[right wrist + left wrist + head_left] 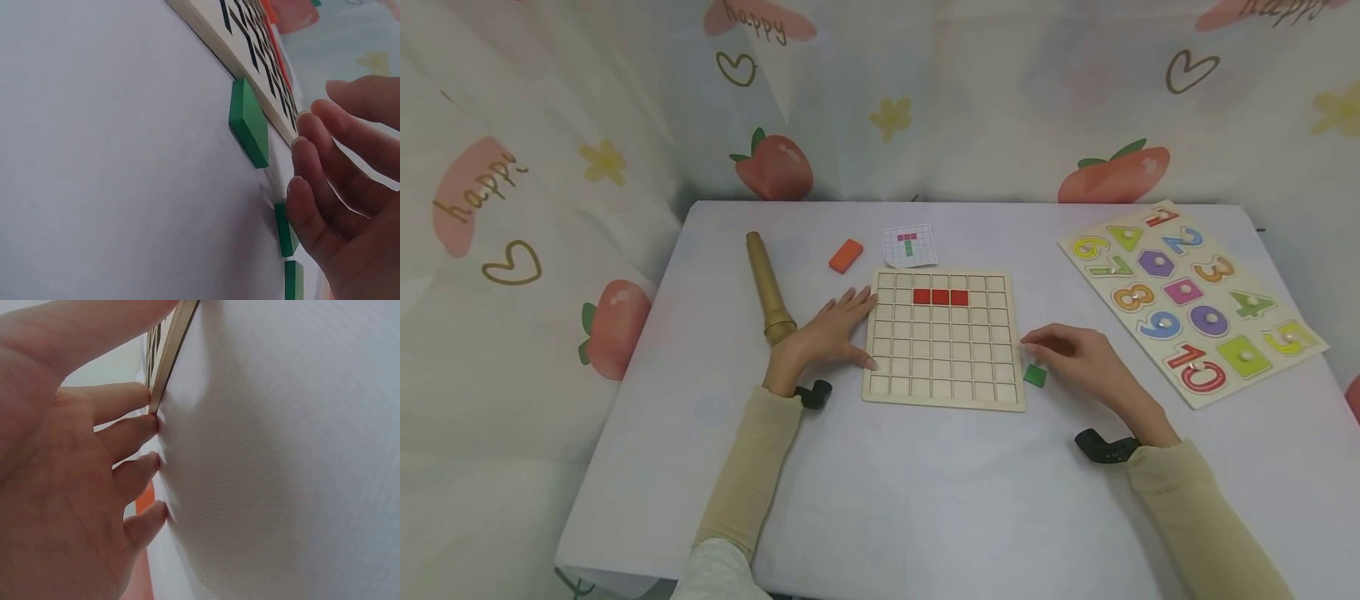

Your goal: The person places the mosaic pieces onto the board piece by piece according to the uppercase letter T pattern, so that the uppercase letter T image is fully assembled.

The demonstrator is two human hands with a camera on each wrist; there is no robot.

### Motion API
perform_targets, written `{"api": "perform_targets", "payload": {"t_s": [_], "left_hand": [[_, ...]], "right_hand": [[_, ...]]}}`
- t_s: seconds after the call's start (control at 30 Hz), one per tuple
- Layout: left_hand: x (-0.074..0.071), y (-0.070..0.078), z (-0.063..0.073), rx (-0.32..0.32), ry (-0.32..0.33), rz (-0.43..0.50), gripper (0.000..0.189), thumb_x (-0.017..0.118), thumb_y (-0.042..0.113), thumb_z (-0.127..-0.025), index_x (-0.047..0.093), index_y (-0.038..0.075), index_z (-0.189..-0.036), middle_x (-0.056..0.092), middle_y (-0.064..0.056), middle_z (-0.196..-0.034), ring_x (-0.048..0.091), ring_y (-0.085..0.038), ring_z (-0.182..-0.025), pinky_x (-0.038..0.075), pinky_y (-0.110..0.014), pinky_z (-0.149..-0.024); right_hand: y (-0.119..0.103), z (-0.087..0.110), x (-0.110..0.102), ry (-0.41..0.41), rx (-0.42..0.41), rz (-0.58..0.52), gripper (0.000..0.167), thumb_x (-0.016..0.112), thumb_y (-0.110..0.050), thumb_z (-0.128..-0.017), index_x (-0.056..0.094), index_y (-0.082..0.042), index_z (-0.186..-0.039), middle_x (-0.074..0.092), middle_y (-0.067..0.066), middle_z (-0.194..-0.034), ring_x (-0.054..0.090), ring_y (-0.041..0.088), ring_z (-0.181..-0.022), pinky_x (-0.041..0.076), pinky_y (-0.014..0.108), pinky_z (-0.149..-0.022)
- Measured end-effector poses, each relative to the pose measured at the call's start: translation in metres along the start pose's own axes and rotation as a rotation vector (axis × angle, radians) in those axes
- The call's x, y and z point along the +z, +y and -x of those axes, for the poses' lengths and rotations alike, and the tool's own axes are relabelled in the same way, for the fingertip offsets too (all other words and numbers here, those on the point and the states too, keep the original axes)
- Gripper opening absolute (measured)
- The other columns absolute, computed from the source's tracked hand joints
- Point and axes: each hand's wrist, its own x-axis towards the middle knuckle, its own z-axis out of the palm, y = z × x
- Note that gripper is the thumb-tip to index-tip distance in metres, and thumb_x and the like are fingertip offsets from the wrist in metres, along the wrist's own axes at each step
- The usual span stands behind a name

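A pale wooden grid board (944,342) lies flat, with a row of red square tiles (941,297) in its upper part. My left hand (829,337) spreads straight fingers along the board's left edge, the fingertips (156,461) down on the cloth. At the right edge, my right hand (1071,354) hovers with loosely bent fingers, thumb and forefinger near the rim. Nothing shows between them in the right wrist view. Just below these fingers is a green square tile (1035,375). Further green tiles (285,231) show beside the hand in the right wrist view, hidden by it from above.
Behind the board lie a small grid card (910,246) with a coloured T pattern and an orange block (846,256). A tan bamboo-like tube (765,283) lies beyond the left wrist. On the right is a number-and-shape puzzle board (1195,304). A printed curtain (985,108) hangs behind the table.
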Motion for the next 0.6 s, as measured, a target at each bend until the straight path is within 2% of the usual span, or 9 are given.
{"api": "perform_targets", "payload": {"t_s": [0.17,0.3,0.43,0.6], "left_hand": [[0.000,0.000,0.000,0.000,-0.002,-0.003,0.116,0.086,0.043,-0.082,0.011,0.018,-0.167,0.001,0.001,-0.175,-0.008,-0.021,-0.161,-0.002,-0.042,-0.132],[-0.001,0.000,-0.001,-0.002,-0.004,-0.005,0.116,0.086,0.043,-0.082,0.011,0.018,-0.167,0.001,0.001,-0.175,-0.008,-0.020,-0.161,-0.002,-0.042,-0.132],[0.000,0.000,-0.001,-0.001,-0.006,-0.008,0.117,0.086,0.043,-0.082,0.011,0.018,-0.167,0.000,0.001,-0.175,-0.008,-0.021,-0.161,-0.001,-0.043,-0.132],[0.000,0.000,-0.001,-0.002,-0.006,0.002,0.117,0.087,0.043,-0.082,0.011,0.018,-0.167,0.000,0.001,-0.175,-0.008,-0.020,-0.161,-0.002,-0.043,-0.132]], "right_hand": [[0.005,0.006,0.001,-0.006,0.013,0.047,0.033,0.068,-0.026,-0.100,0.071,-0.003,-0.124,0.073,0.012,-0.108,0.065,0.025,-0.096,0.050,0.015,-0.077],[0.007,0.010,0.002,-0.011,0.013,0.037,0.033,0.075,-0.025,-0.095,0.072,-0.005,-0.121,0.071,0.007,-0.099,0.060,0.018,-0.087,0.049,0.017,-0.071],[0.008,0.013,0.003,-0.014,-0.036,0.028,0.032,0.081,-0.023,-0.090,0.074,-0.008,-0.117,0.070,0.005,-0.099,0.057,0.014,-0.084,0.047,0.017,-0.070],[0.008,0.012,0.004,-0.047,-0.075,0.073,0.030,0.084,-0.018,-0.086,0.075,-0.009,-0.112,0.070,0.004,-0.103,0.056,0.016,-0.087,0.047,0.021,-0.073]]}}
